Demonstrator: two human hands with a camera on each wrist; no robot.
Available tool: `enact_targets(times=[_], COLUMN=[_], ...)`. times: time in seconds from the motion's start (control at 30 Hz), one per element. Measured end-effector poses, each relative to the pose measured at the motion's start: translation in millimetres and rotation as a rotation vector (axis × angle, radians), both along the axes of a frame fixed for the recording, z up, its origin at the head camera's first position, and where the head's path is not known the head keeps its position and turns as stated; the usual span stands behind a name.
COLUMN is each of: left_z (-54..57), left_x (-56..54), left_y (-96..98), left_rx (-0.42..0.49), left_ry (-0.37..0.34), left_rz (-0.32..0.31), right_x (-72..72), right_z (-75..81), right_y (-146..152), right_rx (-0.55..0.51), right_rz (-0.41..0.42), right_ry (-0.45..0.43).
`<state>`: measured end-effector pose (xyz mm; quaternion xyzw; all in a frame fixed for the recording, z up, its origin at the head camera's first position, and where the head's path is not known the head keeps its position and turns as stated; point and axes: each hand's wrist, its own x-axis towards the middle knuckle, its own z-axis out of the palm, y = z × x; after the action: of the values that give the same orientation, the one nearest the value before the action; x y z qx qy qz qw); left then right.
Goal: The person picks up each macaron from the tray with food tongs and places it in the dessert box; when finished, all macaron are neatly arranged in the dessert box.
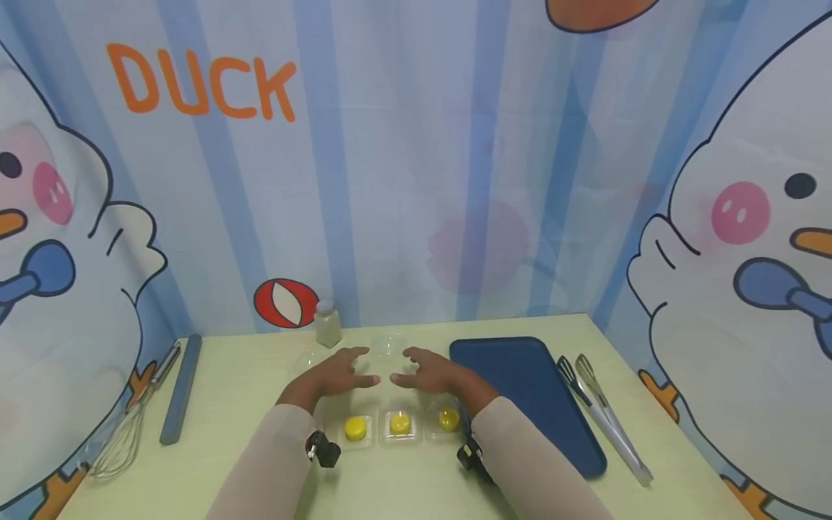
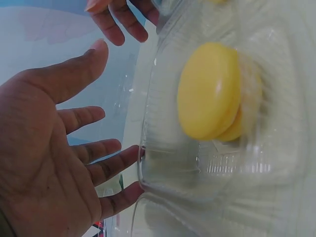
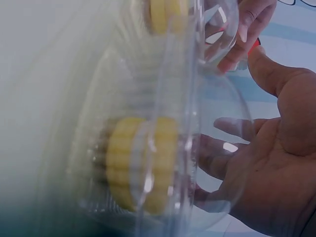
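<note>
Three yellow macarons sit in a row in clear plastic boxes: a left macaron (image 1: 355, 428), a middle macaron (image 1: 399, 422) and a right macaron (image 1: 448, 419). Beyond that row, my left hand (image 1: 334, 374) and right hand (image 1: 437, 372) face each other with fingers spread, a gap between them and nothing held. In the left wrist view a macaron (image 2: 210, 94) shows through its clear box (image 2: 168, 163), the little fingertips right at the box edge. A domed clear lid (image 3: 242, 106) overlaps my right fingers in the right wrist view. Another clear plastic piece (image 1: 388, 343) lies behind the hands.
A blue tray (image 1: 520, 390) lies to the right, and beside it are two metal tongs (image 1: 607, 419). On the left are a whisk (image 1: 126, 426) and a grey-blue bar (image 1: 182, 390). A small lidded jar (image 1: 328, 325) stands at the back by the curtain (image 1: 403, 180).
</note>
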<state>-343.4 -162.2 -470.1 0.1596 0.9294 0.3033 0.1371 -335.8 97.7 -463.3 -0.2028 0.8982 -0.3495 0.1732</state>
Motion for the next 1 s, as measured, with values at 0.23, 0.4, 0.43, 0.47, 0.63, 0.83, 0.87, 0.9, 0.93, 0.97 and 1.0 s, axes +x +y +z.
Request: enact_targets(times=[0.23, 0.4, 0.43, 0.47, 0.63, 0.83, 0.87, 0.9, 0.93, 0.97, 1.0], left_z=[-5.7, -8.7, -8.7, -8.9, -7.6, -5.7, -5.5, -5.4, -5.2, -5.4, -5.9], left_x=[-8.5, -13.2, -13.6, -13.9, -13.6, -11.9, -11.6, -11.4, -11.0, -10.8, -10.7], left_y=[0.1, 3.1, 4.1, 5.0, 9.2, 12.5, 12.8, 12.8, 13.0, 13.1, 13.2], left_rx=[0.07, 0.091, 0.087, 0.086, 0.079, 0.079, 0.077, 0.07, 0.068, 0.063, 0.063], left_ry=[-0.087, -0.087, -0.083, -0.081, -0.089, -0.101, -0.104, -0.102, -0.1, -0.097, -0.094], left_rz=[0.055, 0.064, 0.063, 0.063, 0.075, 0.094, 0.098, 0.099, 0.099, 0.097, 0.095], right_x=[-6.5, -12.6, -13.9, -15.1, -18.4, -18.5, -18.3, -17.9, -17.5, -17.1, -16.8], right_z=[-3.1, -5.3, -5.8, -6.4, -6.5, -5.4, -5.4, -5.5, -5.6, -5.8, -6.1], right_y=[-3.0, -4.6, -4.7, -4.7, -5.8, -7.3, -7.2, -6.9, -6.6, -6.1, -5.6], right_rx=[0.029, 0.053, 0.051, 0.051, 0.032, 0.05, 0.06, 0.066, 0.071, 0.075, 0.076], right_rz=[-0.001, 0.021, 0.021, 0.023, 0.02, 0.01, 0.012, 0.013, 0.012, 0.014, 0.013], right_ry=[-0.015, 0.009, 0.008, 0.006, -0.016, -0.008, -0.004, -0.005, -0.005, -0.002, 0.0])
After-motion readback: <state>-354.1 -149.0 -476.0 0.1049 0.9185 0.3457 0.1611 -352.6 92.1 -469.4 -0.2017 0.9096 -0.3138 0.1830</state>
